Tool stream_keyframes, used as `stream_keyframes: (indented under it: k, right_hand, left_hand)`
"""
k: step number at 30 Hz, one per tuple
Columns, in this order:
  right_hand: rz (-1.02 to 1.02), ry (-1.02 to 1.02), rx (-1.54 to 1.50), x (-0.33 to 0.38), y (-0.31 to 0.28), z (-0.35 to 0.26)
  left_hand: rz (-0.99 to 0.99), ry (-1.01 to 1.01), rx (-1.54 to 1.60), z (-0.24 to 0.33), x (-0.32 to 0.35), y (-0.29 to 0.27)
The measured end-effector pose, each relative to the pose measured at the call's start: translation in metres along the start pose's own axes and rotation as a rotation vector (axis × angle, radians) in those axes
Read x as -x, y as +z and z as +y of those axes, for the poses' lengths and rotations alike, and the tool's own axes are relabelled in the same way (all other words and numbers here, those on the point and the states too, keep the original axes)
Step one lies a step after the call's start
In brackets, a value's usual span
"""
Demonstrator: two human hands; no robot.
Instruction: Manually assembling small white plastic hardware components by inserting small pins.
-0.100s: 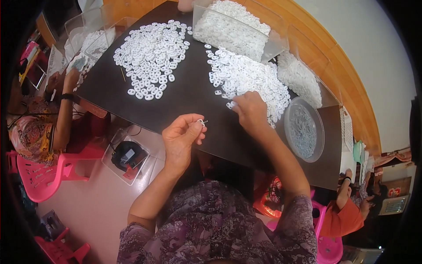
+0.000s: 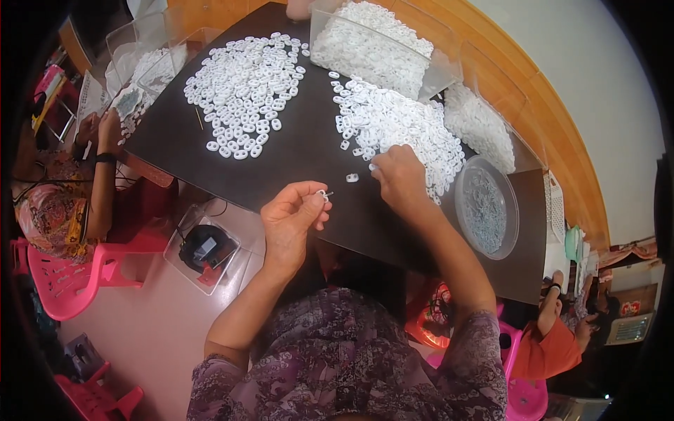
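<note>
Head view: L hand (image 2: 291, 217) pinching small white ring (image 2: 322, 194), R hand (image 2: 397, 175) w/ fingers curled on white ring pile (image 2: 400, 130).

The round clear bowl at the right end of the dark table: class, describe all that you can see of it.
The round clear bowl looks like see-through plastic, shallow, with a thin raised rim. It sits upright near the right end of the dark table and holds a layer of small greyish pieces, too fine to identify. The heap of white rings lies just to its left, reaching its rim. The right hand works beside it and does not touch it.
</note>
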State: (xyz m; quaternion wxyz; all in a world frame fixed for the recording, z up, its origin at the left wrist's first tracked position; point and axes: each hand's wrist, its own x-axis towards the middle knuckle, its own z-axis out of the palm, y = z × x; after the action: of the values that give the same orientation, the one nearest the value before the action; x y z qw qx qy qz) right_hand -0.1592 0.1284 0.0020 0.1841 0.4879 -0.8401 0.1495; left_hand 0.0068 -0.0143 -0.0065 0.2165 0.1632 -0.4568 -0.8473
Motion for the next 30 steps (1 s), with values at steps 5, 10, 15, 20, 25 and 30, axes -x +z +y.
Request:
stream_keyframes:
  k: [5, 10, 15, 20, 25, 30]
  right_hand:
    - [0.02, 0.029, -0.131, -0.001, -0.003, 0.0]
    - [0.038, 0.072, -0.218, 0.005, -0.005, -0.004]
    - [0.073, 0.121, -0.314, 0.009, -0.015, -0.015]
    - [0.044, 0.022, -0.185, 0.018, -0.018, -0.018]
    - [0.047, 0.092, -0.285, 0.028, -0.021, -0.025]
    - [-0.019, 0.171, -0.521, 0.029, -0.038, -0.042]
  left_hand:
    - [-0.021, -0.013, -0.006, 0.0, 0.0, -0.001]
    - [0.003, -0.028, -0.037, -0.001, -0.003, 0.003]
    - [0.025, 0.014, -0.082, -0.008, -0.01, 0.011]
    - [-0.004, 0.035, -0.148, -0.015, -0.03, 0.021]
    - [-0.061, 0.058, -0.087, -0.012, -0.027, 0.027]
    - [-0.03, 0.075, -0.028, -0.01, -0.014, 0.034]
